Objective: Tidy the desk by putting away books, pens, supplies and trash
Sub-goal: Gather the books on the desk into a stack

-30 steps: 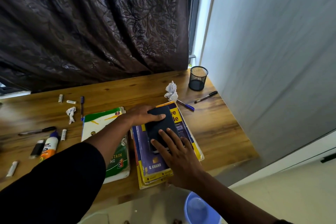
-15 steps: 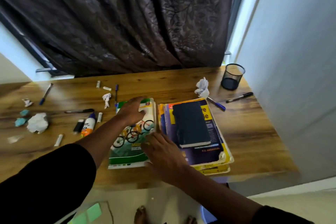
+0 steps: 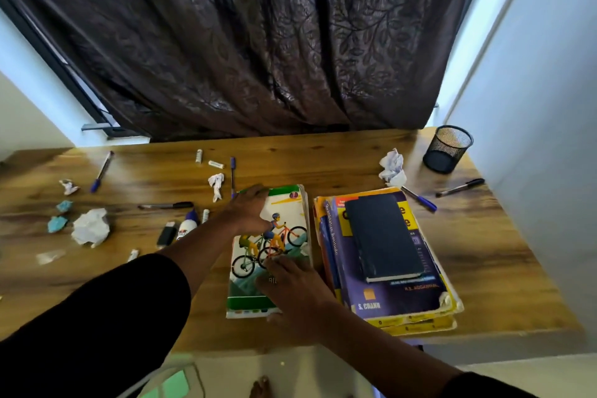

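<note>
A green and white book with cyclists on its cover (image 3: 284, 220) lies flat near the desk's front edge. My left hand (image 3: 248, 210) curls over its far left corner. My right hand (image 3: 290, 291) lies on its near right part, thumb at the near edge. To the right is a stack of yellow and purple books (image 3: 397, 297) with a dark notebook (image 3: 381, 236) on top. A black mesh pen cup (image 3: 447, 149) stands at the back right. Pens lie loose: a blue pen (image 3: 420, 200), a black pen (image 3: 460, 187), another blue pen (image 3: 101, 171).
On the wooden desk (image 3: 323, 158) lie crumpled paper (image 3: 392, 166), a bigger paper ball (image 3: 90, 226), teal scraps (image 3: 58, 223), a glue bottle (image 3: 187, 226), a black marker (image 3: 166, 205) and small white sticks (image 3: 215, 164). A dark curtain hangs behind; a wall is at the right.
Both hands left the dark notebook on the right stack and moved left onto the cyclist book. The view swung left, showing more of the desk's left side.
</note>
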The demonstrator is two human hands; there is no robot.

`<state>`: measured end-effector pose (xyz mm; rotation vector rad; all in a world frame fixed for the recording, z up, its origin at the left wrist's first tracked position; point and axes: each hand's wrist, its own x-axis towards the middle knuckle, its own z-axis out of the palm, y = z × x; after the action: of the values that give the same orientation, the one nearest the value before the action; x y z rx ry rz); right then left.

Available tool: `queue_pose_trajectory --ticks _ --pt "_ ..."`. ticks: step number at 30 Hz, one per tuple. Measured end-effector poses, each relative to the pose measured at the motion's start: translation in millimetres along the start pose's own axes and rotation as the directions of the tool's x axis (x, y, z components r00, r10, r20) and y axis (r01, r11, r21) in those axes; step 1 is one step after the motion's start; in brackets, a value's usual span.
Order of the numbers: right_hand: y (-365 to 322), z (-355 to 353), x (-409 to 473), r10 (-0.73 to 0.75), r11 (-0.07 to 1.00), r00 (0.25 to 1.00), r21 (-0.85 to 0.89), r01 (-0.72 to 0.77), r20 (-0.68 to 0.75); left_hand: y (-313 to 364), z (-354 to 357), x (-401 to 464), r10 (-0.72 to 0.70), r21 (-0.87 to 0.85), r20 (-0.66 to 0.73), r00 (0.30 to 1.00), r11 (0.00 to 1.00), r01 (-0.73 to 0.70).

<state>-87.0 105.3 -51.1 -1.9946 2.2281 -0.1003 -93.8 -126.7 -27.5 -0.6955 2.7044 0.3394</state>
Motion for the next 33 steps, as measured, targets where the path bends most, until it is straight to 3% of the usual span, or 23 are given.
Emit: queue_pose_trajectory --ticks 17,22,24,26,29,33 --pt "-10 -8 0 -0.001 1.000 0.988 -0.005 0.002 0.157 -4 -7 17 0.061 0.091 0.071 0.996 0.993 -0.068" --pt "-9 -12 -4 -0.012 0.999 0.991 0.043 0.006 0.135 6 -4 7 0.034 0.054 0.008 0.999 0.998 -0.034" --pt "-9 -20 -12 -0.012 0.993 0.994 0.115 -0.001 0.106 16 1 -6 0.047 -0.017 -0.132 0.990 0.999 -0.049" --pt "-11 -27 -25 -0.012 0.987 1.000 0.163 0.007 0.029 28 12 -26 0.098 -0.191 -0.309 0.946 0.968 -0.163" --pt "-10 -30 -57 -0.001 0.956 0.998 0.292 0.019 -0.061 50 32 -69 0.140 -0.419 -0.492 0.859 0.827 -0.376" --pt "-1 -16 -102 0.057 0.795 0.998 0.604 -0.055 0.016 85 57 -132 0.056 -0.682 -0.426 0.903 0.636 -0.361"
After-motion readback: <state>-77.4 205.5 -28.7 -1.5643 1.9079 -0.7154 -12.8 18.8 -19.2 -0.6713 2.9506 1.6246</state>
